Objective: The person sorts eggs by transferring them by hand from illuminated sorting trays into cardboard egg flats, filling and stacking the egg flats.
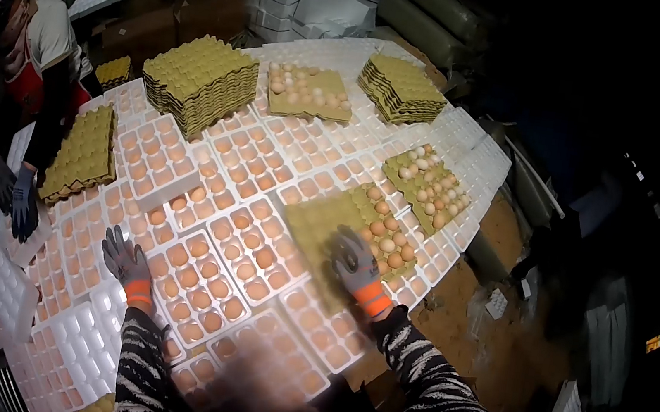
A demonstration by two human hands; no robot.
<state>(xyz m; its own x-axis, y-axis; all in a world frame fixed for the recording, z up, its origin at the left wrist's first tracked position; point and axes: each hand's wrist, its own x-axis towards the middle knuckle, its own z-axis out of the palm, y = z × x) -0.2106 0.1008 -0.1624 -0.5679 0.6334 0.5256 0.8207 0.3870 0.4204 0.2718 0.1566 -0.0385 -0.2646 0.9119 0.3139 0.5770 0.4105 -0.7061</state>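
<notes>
My left hand (pixel 127 261), in a grey glove with an orange cuff, is open with fingers spread. It is at the left edge of a white foam egg tray (pixel 201 287) filled with brown eggs. My right hand (pixel 356 266), gloved the same way, has its fingers curled at the right side of a yellowish pulp egg tray (pixel 311 224). That tray is smeared by motion and shows no eggs. Just beyond this hand, brown eggs (pixel 388 245) sit in another pulp tray, partly covered by the blurred one.
Stacks of pulp trays (pixel 197 76) (pixel 402 89) stand at the back. Two pulp trays hold eggs, one at the back (pixel 308 93) and one at right (pixel 432 188). A co-worker's gloved hands (pixel 18 198) are at left, near more pulp trays (pixel 83 153). White foam boxes (pixel 314 8) stand behind.
</notes>
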